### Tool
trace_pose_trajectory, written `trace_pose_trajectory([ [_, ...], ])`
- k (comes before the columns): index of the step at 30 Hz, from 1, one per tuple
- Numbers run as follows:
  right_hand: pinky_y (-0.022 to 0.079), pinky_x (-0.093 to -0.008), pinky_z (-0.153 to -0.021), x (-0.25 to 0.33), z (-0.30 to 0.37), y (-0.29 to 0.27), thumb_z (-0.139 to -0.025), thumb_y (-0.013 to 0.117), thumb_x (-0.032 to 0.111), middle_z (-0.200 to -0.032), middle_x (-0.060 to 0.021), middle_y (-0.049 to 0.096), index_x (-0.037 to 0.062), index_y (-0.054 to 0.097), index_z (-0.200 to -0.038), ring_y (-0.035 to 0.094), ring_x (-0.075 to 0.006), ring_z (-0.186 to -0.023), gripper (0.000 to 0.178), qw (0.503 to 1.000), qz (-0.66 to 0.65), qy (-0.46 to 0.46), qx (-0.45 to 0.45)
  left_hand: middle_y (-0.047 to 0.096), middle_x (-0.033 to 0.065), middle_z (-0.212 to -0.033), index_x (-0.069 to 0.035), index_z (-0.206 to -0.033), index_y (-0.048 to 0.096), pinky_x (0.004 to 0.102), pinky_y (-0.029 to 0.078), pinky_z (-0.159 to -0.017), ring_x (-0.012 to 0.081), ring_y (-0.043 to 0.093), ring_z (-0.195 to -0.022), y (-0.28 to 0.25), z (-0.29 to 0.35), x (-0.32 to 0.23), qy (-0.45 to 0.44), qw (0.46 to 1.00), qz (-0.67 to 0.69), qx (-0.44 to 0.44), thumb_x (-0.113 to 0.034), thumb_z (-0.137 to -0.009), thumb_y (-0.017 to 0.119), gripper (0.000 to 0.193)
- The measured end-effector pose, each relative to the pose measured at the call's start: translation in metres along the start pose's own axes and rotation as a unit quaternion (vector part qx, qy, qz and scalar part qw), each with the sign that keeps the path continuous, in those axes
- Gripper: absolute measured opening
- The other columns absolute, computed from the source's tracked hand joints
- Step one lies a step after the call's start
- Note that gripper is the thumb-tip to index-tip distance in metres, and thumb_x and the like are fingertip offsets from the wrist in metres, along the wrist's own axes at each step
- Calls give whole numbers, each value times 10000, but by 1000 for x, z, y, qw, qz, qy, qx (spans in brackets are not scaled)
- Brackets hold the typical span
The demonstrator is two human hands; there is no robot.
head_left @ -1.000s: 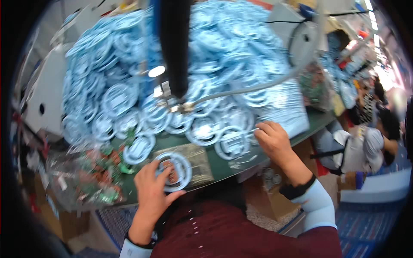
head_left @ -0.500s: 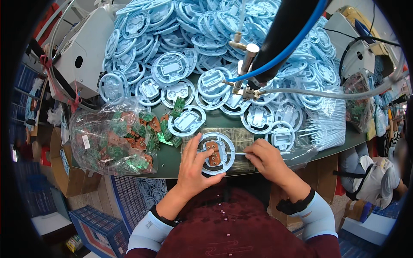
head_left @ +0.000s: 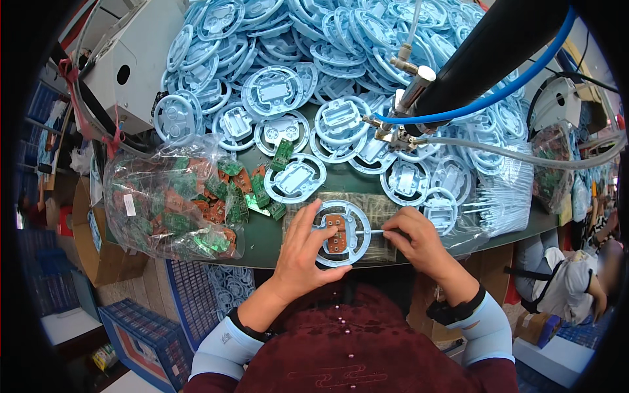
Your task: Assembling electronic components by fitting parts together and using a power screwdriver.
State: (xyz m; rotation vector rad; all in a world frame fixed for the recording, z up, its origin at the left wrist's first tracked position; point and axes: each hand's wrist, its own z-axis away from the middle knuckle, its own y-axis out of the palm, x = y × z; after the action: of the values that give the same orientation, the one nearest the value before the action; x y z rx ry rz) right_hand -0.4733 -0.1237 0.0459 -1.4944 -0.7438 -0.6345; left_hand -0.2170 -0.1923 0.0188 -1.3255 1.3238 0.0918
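My left hand (head_left: 300,254) grips the left side of a light blue plastic toy steering wheel (head_left: 362,217), thumb at its lower edge and fingers along its upper left. Lying in the middle of the wheel is a brown circuit board (head_left: 336,241), with a fingertip on it. My right hand (head_left: 420,243) pinches a thin pale stick (head_left: 375,231) between thumb and fingers. The stick runs level to the wheel's right rim and its tip shows inside the ring. Under the wheel lies a worn, yellowish flat mat (head_left: 386,254), partly covered by the hands.
Light blue wheels (head_left: 272,92) are heaped across the far table. A clear bag of green and brown circuit boards (head_left: 164,209) lies left. Pale sticks (head_left: 504,190) are bundled at right. A black arm (head_left: 488,56) with hoses and metal fittings (head_left: 396,131) hangs over the table.
The view has shifted slightly, moving the table things in the picture. My right fingers now sit farther from the wheel's rim, with more stick showing between them. The left hand keeps its hold.
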Motion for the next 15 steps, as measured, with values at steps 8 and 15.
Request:
trace_pose_trajectory([
  [8, 488, -386, -710, 3, -4, 5, -819, 740, 55, -861, -100, 588, 44, 657, -911, 596, -303, -833, 125, 999, 18, -29, 4, 393, 303, -1494, -54, -1167, 616, 526, 366, -1101, 490, 432, -1343, 0, -2, 2, 9, 1000, -4, 8, -272, -559, 929, 718],
  [15, 500, -387, -701, 3, -7, 4, -796, 745, 59, -856, -87, 588, 53, 663, -906, 602, -295, -836, 137, 993, 78, -87, -10, 389, 295, -1503, -48, -1159, 626, 526, 360, -1110, 487, 427, -1349, 0, -1, 1, 4, 1000, -8, 17, -270, -566, 925, 701],
])
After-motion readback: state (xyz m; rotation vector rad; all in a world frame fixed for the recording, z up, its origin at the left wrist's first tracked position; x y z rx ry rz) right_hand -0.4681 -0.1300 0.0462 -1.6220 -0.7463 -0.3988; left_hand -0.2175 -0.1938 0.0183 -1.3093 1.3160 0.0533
